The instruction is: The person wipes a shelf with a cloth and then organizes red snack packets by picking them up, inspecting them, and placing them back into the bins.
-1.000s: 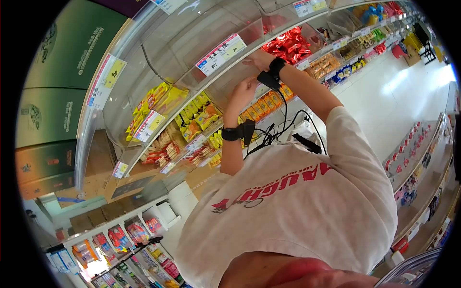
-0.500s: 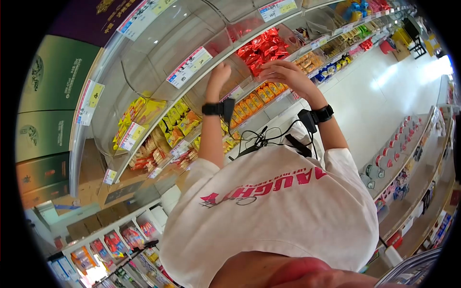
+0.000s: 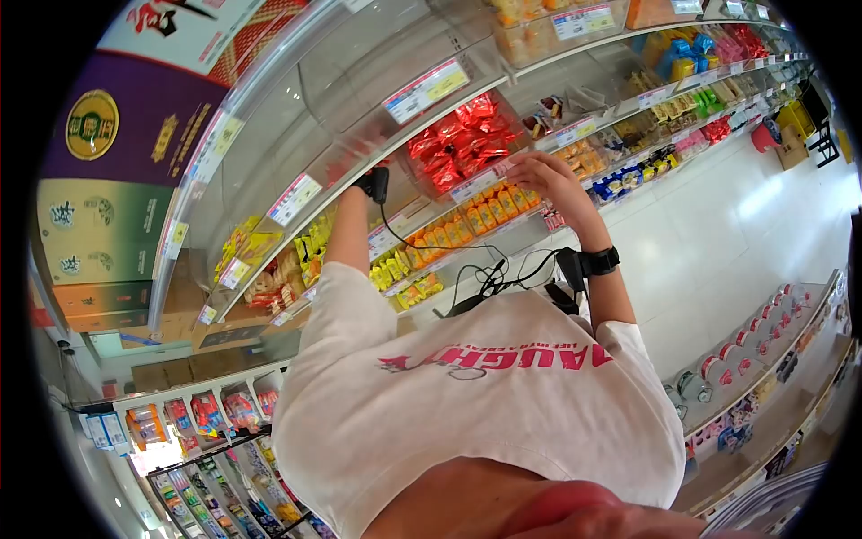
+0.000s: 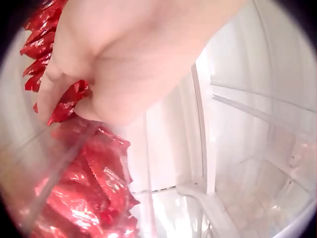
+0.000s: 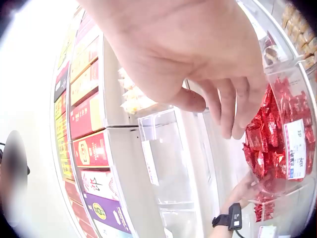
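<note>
In the left wrist view my left hand (image 4: 129, 54) has its fingers curled round a small shiny red-wrapped packet (image 4: 72, 101). More red packets (image 4: 84, 183) lie close below it, behind a clear plastic wall. The head view shows only the left forearm and wristband, since the shelf edge hides the hand. My right hand (image 3: 555, 190) hovers at the front of a clear bin of red packets (image 3: 462, 144), fingers loosely bent and holding nothing. In the right wrist view the left hand (image 5: 247, 188) reaches in beside that same bin.
A clear upper shelf (image 3: 346, 63) with price labels overhangs the left arm. Orange packets (image 3: 485, 213) and yellow packets (image 3: 391, 268) fill lower bins. Stacked gift boxes (image 3: 126, 121) stand at the left. Black cables (image 3: 494, 280) hang between the arms. Jars (image 3: 718, 368) line a shelf at right.
The hands were close together under the shelf edge, then separated. My left hand has since reached farther in, out of the head view. My right hand has drawn back to the red packets' bin.
</note>
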Action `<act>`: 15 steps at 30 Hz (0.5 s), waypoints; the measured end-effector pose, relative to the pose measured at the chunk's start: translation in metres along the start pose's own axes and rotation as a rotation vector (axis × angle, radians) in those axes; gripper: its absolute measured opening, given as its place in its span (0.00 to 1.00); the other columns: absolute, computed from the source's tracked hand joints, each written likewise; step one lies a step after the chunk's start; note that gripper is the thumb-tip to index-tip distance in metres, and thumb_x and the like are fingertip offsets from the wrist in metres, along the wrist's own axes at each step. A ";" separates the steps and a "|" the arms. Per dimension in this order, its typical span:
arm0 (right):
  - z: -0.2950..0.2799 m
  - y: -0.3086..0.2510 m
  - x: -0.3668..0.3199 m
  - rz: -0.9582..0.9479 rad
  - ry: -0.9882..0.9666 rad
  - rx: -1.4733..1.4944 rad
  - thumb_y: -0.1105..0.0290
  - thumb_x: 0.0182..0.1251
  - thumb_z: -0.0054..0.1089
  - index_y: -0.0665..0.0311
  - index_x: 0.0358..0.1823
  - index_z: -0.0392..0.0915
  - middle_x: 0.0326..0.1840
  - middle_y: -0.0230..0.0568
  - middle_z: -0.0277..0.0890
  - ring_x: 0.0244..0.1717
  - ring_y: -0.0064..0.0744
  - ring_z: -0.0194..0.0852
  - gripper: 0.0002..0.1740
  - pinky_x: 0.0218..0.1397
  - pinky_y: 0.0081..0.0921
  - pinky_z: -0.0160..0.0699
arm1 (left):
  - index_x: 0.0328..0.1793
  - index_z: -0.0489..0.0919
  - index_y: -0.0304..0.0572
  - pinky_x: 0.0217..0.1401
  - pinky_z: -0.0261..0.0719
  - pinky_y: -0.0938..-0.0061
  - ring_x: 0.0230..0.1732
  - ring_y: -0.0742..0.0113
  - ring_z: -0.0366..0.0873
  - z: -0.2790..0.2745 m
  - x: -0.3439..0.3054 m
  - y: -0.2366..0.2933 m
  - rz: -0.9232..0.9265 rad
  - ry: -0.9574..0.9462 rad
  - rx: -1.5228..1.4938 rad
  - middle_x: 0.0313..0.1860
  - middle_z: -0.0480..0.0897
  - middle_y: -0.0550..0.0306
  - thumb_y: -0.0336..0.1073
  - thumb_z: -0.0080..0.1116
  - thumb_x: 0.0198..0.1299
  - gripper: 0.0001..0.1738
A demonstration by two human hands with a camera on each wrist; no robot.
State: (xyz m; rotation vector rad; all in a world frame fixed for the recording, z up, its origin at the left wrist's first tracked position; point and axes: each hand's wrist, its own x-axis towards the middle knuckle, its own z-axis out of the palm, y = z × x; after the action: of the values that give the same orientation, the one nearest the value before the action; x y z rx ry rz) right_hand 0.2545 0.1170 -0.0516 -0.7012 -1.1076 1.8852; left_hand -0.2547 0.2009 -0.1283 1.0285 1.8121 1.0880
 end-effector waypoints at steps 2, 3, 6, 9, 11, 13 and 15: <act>-0.017 0.006 0.005 0.015 0.024 -0.014 0.66 0.80 0.46 0.68 0.57 0.77 0.52 0.44 0.84 0.55 0.33 0.84 0.16 0.61 0.28 0.80 | 0.73 0.70 0.40 0.59 0.78 0.63 0.59 0.56 0.77 0.002 -0.016 0.002 -0.013 0.018 -0.028 0.65 0.75 0.46 0.40 0.51 0.74 0.24; -0.024 0.017 0.012 -0.007 0.005 -0.047 0.66 0.80 0.46 0.69 0.57 0.77 0.51 0.44 0.84 0.54 0.33 0.84 0.16 0.61 0.28 0.81 | 0.72 0.70 0.41 0.58 0.80 0.63 0.58 0.57 0.78 0.005 -0.031 0.008 -0.020 0.014 -0.032 0.65 0.76 0.47 0.39 0.51 0.74 0.24; -0.024 0.031 0.025 -0.003 0.015 -0.089 0.69 0.80 0.47 0.71 0.56 0.77 0.48 0.44 0.84 0.53 0.32 0.84 0.15 0.61 0.27 0.82 | 0.72 0.71 0.43 0.55 0.83 0.64 0.55 0.60 0.81 0.019 -0.074 0.024 -0.047 -0.025 -0.033 0.63 0.77 0.51 0.39 0.52 0.75 0.23; -0.009 0.047 0.043 -0.064 -0.013 -0.103 0.70 0.78 0.51 0.72 0.52 0.78 0.46 0.42 0.84 0.50 0.30 0.84 0.13 0.56 0.26 0.84 | 0.70 0.74 0.43 0.54 0.84 0.66 0.54 0.65 0.82 0.023 -0.118 0.024 -0.067 0.005 -0.011 0.61 0.80 0.54 0.38 0.53 0.75 0.20; 0.003 0.058 0.058 -0.137 -0.039 -0.211 0.70 0.77 0.54 0.72 0.52 0.78 0.44 0.42 0.85 0.48 0.28 0.85 0.12 0.53 0.26 0.84 | 0.67 0.77 0.40 0.55 0.82 0.70 0.55 0.68 0.81 0.027 -0.144 0.027 0.041 0.029 0.092 0.59 0.81 0.55 0.37 0.53 0.75 0.18; 0.022 0.059 0.073 -0.254 -0.085 -0.381 0.70 0.76 0.56 0.71 0.52 0.79 0.42 0.41 0.85 0.47 0.26 0.85 0.12 0.51 0.26 0.84 | 0.64 0.78 0.37 0.57 0.80 0.74 0.55 0.70 0.81 0.032 -0.185 0.039 0.253 0.032 0.272 0.57 0.83 0.56 0.36 0.52 0.75 0.17; 0.049 0.051 0.084 -0.316 -0.062 -0.630 0.73 0.72 0.59 0.69 0.53 0.80 0.44 0.46 0.86 0.47 0.34 0.86 0.12 0.51 0.30 0.83 | 0.64 0.78 0.34 0.57 0.77 0.76 0.54 0.72 0.81 0.039 -0.229 0.065 0.300 0.074 0.184 0.54 0.85 0.56 0.36 0.52 0.76 0.17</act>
State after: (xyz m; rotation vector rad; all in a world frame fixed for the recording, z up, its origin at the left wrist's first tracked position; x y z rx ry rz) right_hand 0.1549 0.1541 -0.0790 -0.7507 -1.7677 1.2929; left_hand -0.1179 0.0255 -0.0352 1.4223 1.8838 1.1628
